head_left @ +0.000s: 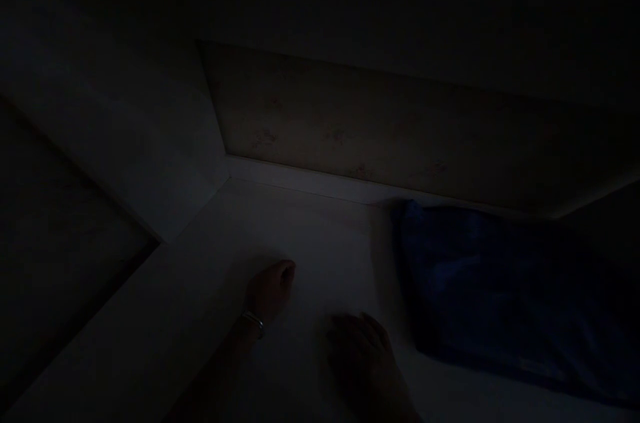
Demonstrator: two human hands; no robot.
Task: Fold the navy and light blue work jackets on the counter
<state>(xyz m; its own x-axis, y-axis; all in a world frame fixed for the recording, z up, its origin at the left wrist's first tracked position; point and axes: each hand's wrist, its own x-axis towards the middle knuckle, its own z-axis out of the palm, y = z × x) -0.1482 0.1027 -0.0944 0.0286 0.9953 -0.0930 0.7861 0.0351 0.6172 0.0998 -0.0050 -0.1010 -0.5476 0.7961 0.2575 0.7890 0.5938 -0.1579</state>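
Note:
The scene is very dark. My left hand (270, 289) rests on a pale flat surface (210, 316), its fingers curled under in a loose fist, a bracelet or watch on the wrist. Nothing can be made out inside it. My right hand (363, 353) lies palm down on the same surface a little to the right, its fingers stretched forward toward a dark blue cloth or bag (500, 296). It does not touch the blue thing.
A pale wall with faint reddish marks (400, 136) stands behind the surface, with a light strip along its foot. Another panel (125, 129) meets it at the left corner. A dark edge runs down the left side.

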